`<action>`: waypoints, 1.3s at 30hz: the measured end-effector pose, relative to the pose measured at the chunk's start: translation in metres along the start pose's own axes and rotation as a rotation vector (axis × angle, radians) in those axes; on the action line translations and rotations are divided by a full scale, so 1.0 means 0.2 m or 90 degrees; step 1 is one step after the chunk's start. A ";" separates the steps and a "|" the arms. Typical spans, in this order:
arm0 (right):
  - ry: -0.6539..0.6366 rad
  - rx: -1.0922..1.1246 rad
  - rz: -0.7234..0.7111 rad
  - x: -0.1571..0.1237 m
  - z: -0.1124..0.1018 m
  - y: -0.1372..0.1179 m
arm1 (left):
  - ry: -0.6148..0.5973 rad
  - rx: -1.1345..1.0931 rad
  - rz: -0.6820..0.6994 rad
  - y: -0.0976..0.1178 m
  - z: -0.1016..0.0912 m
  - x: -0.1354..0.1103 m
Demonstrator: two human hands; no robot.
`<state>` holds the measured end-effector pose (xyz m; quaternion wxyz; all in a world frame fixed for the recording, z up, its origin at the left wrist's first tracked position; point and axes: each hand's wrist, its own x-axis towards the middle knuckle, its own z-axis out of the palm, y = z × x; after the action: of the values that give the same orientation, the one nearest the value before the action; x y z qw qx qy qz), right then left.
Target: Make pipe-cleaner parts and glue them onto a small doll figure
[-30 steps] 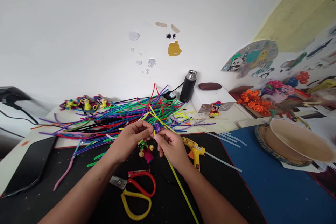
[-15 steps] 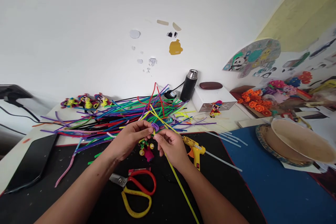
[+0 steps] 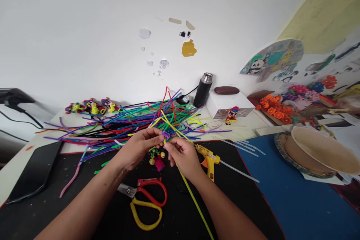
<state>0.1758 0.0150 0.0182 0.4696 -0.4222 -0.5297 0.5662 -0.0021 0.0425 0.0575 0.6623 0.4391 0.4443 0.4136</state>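
Observation:
A small coil of purple pipe cleaner [image 3: 166, 135] is pinched between the thumb and fingertips of my left hand [image 3: 144, 145]. Close beside it, my right hand [image 3: 183, 157] has its fingers closed on a long yellow pipe cleaner [image 3: 194, 201], whose tail runs down to the front edge of view. The yellow end meets the underside of the purple coil, though fingertips cover part of the join. Just below both hands lies a little pipe-cleaner figure [image 3: 159, 163] with a magenta part, partly hidden.
Scissors [image 3: 146, 204] with red and yellow handles lie on the black mat [image 3: 112, 221]. A yellow glue gun [image 3: 209, 157] is right of my hands. Behind stretches a pile of coloured pipe cleaners [image 3: 126, 120], with a black flask [image 3: 203, 92] and white box [image 3: 229, 105] beyond.
The purple coil has turned slightly in my fingertips. Both hands stay almost in place, and the whole view has shifted a little.

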 end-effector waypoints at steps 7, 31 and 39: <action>-0.007 -0.002 0.007 -0.01 0.00 -0.01 | -0.008 -0.016 -0.008 0.00 0.00 0.00; 0.022 0.074 0.039 0.00 0.00 -0.02 | -0.051 0.132 0.028 0.01 -0.02 -0.02; 0.026 0.065 0.039 0.00 -0.01 -0.02 | -0.048 0.091 0.034 0.00 -0.03 -0.01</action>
<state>0.1770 0.0157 0.0217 0.4836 -0.4252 -0.4772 0.5980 -0.0076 0.0418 0.0568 0.6345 0.5124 0.4354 0.3812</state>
